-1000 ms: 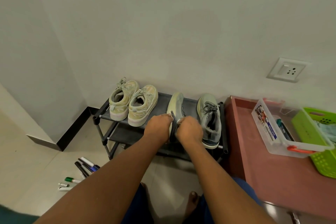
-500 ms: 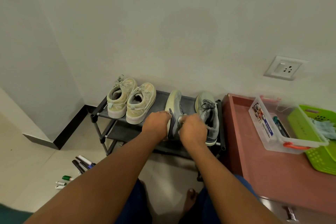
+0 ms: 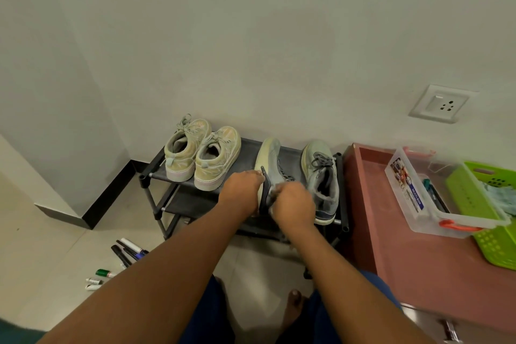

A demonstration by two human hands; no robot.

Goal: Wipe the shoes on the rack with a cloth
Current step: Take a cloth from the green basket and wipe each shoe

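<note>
A: Position of the grey sneaker [image 3: 270, 160]?

B: On the top shelf of the black shoe rack [image 3: 156, 176], turned on its side, pale sole facing left. Long axis runs front to back, toe toward the wall, heel toward the person.

A: Grip?

B: Left hand [image 3: 242, 192] is curled round the heel end from the sole side. Right hand [image 3: 293, 205] is clenched against the upper; a pale scrap shows at its knuckles, likely the cloth, too little visible to confirm.

A: Other shoes?

B: Its mate [image 3: 321, 179] stands upright just to the right, toe to the wall. A beige pair [image 3: 202, 155] sits at the left end, same heading.

A: Obscured items?

B: The sneaker's heel is hidden behind both hands. Green basket [image 3: 488, 220] is cut by the right edge
</note>
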